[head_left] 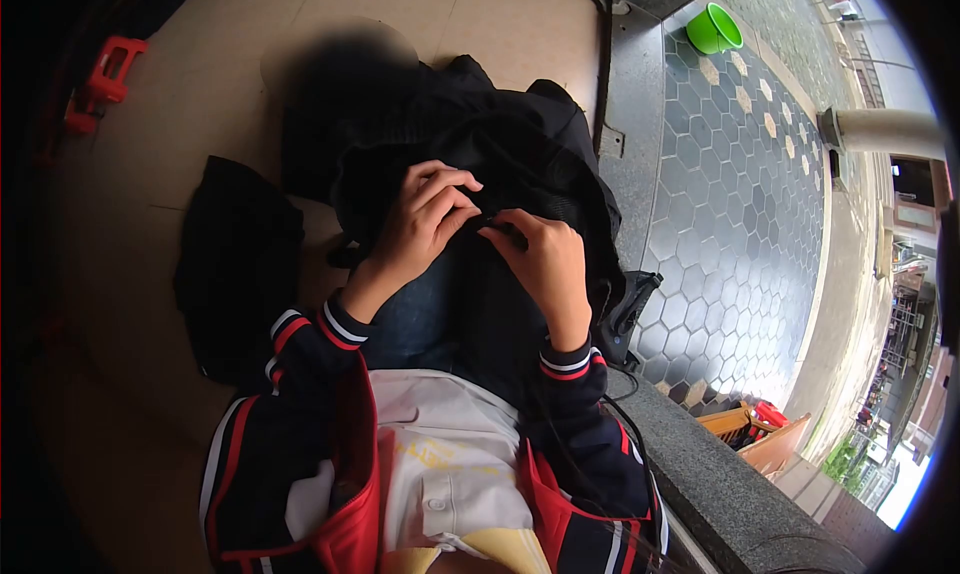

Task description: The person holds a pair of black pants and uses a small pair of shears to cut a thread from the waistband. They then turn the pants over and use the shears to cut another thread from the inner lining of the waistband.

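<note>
A large black garment (540,164) lies bunched over my lap, its folds hard to tell apart. Above it my left hand (425,219) is closed, thumb and forefinger pressed together in a pinch. Close by on the right, my right hand (545,259) pinches too, its fingertips a small gap away from the left ones. Whatever sits between the fingertips is too small and dark to make out against the black cloth. Dark blue trousers (410,319) show below my wrists.
Black cloth (240,264) lies to the left on beige floor tiles. A red stool (118,69) stands far left. Beside my right arm is a black strapped item (630,309). A granite ledge (700,474) borders hexagonal paving, where a green bucket (714,29) stands. A dark blur covers the top centre.
</note>
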A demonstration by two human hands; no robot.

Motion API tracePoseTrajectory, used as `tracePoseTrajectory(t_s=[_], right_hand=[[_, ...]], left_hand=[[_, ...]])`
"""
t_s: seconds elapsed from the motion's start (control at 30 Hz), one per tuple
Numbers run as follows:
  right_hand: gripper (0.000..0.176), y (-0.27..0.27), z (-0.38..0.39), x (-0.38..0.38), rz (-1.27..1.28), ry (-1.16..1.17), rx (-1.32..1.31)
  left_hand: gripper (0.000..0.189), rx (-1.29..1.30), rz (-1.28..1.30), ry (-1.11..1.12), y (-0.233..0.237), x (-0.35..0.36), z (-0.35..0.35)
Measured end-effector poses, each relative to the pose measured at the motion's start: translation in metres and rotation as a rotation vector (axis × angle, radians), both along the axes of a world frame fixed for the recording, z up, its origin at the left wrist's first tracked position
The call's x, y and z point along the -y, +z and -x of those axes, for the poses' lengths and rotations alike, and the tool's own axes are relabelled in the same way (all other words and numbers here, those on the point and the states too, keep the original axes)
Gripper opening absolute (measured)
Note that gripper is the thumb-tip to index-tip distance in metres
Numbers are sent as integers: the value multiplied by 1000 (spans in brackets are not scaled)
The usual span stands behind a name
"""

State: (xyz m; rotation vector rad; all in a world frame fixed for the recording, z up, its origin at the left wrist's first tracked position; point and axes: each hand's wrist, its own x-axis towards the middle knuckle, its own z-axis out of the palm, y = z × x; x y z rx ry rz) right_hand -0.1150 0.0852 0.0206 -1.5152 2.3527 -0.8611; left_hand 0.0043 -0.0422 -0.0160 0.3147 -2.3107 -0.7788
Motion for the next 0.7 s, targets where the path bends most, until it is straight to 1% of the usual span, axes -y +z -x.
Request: tracePoseTrajectory(t_s=[0.07, 0.1, 0.2, 0.27, 0.3, 0.33, 0.37, 0.4, 0.43, 0.5, 0.53, 0.57, 0.63, 0.7], right_hand=[[23, 1, 2, -1, 13, 4, 8], [25, 4, 3, -2, -7, 15, 53], [28, 8, 8, -6, -46, 31, 141], [30, 11, 12, -7, -66, 37, 186], [31, 13, 14, -7, -70, 10, 244], [32, 15, 15, -8, -75, -17, 305], [32, 11, 16, -8, -76, -15, 307], [31, 4, 17, -8, 34, -53, 290], [31, -1, 18, -7, 144, -92, 272], [28, 2, 18, -6, 174, -73, 253], [28, 3, 17, -5, 140, -92, 266], [27, 4, 17, -4, 104, -111, 278], [25, 1, 17, -1, 103, -90, 258], [24, 0, 19, -2, 90, -58, 241]], left_hand=[[10, -31, -46, 4, 0, 0, -1], [10, -32, -45, 5, 1, 1, -2], [10, -189, -264, 40, 7, 2, -15], [9, -341, -427, 127, 4, 0, -32], [4, -402, -461, 124, 10, 1, -40], [6, -456, -515, 199, 9, 5, -50], [10, -475, -548, 333, 8, 11, -62], [15, -537, -559, 486, 12, 17, -67], [20, -623, -619, 650, 2, 25, -79], [25, -641, -748, 871, -13, 28, -100], [29, -581, -773, 801, -24, 25, -111], [29, -580, -773, 796, -15, 17, -115], [31, 300, -977, 79, 17, 1, -116], [35, 568, -1291, -316, 45, -19, -94]])
